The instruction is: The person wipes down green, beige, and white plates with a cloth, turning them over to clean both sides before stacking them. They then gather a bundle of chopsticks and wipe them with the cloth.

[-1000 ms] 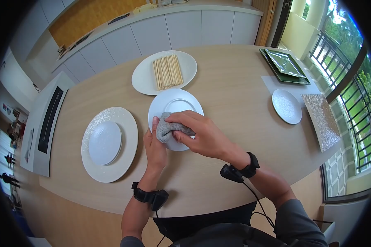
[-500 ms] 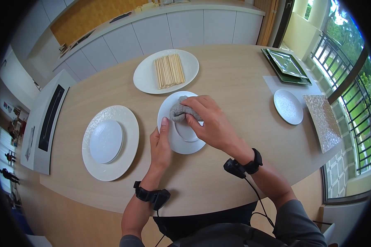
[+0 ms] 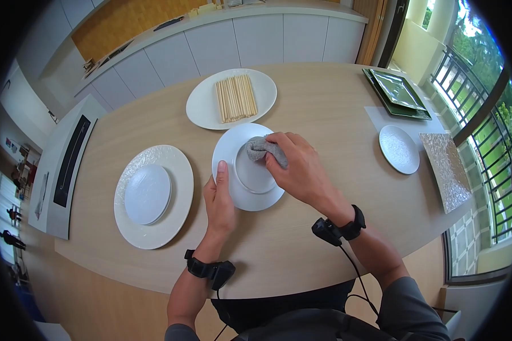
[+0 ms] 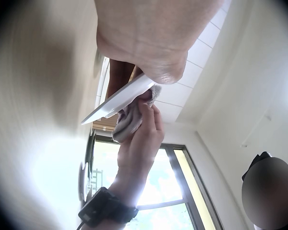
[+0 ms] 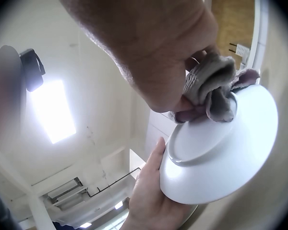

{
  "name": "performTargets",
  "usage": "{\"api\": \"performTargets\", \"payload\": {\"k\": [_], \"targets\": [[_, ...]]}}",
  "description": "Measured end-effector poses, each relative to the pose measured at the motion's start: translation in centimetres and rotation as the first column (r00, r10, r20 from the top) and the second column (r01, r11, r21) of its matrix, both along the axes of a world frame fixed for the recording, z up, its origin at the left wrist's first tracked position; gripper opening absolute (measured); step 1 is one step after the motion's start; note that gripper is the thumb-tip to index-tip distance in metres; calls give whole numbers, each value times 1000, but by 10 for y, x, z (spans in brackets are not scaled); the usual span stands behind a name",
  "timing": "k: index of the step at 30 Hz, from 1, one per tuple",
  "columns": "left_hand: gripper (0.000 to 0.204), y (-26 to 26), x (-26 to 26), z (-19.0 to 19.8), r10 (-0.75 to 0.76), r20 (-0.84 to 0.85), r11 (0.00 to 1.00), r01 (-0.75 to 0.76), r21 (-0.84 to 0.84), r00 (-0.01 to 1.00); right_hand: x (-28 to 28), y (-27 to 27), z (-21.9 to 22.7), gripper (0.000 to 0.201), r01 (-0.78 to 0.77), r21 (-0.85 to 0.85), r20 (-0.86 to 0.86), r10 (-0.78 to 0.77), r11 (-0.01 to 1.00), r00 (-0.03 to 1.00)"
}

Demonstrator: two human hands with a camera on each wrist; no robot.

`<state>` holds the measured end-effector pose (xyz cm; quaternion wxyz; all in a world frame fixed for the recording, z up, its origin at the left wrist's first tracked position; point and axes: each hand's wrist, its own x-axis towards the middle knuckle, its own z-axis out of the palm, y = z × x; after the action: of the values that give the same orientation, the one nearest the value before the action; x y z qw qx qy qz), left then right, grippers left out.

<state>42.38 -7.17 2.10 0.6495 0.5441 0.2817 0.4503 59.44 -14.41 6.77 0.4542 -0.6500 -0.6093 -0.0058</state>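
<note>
My left hand (image 3: 219, 204) grips a white plate (image 3: 253, 177) by its left edge, thumb over the upturned underside with its raised foot ring. The plate is tilted above the table, as the left wrist view shows. Bunched in my right hand (image 3: 304, 170) is a grey knitted cloth (image 3: 258, 149), pinched between thumb and fingers. In the right wrist view the cloth (image 5: 209, 84) lies against the foot ring of the plate (image 5: 249, 139). Behind the plate, an oval white dish (image 3: 200, 105) bears a bundle of pale wooden sticks (image 3: 236, 98).
On the left, small white plates (image 3: 148, 195) sit on a large cream plate (image 3: 179, 213). To the right are stacked green square plates (image 3: 401, 90), a small white plate (image 3: 399, 149) and a textured rectangular plate (image 3: 446, 170). A grey-white box-like unit (image 3: 62, 176) borders the table's left end.
The cloth in my right hand has moved from the plate's left edge up and rightward onto the foot ring. The plate has shifted and turned slightly, and my left thumb now shows on it.
</note>
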Motion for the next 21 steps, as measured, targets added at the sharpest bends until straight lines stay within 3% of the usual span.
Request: {"api": "performTargets", "payload": {"k": [7,21], "targets": [[54,-1,2,7,122,58,992,-122,0,991,-3,-1,0,26,-2,-23,-24,1,1000,1000],[54,1,1,10,146,112,989,-142,-49,983,-10,-6,6,23,-62,-111,-73,54,992,996]]}}
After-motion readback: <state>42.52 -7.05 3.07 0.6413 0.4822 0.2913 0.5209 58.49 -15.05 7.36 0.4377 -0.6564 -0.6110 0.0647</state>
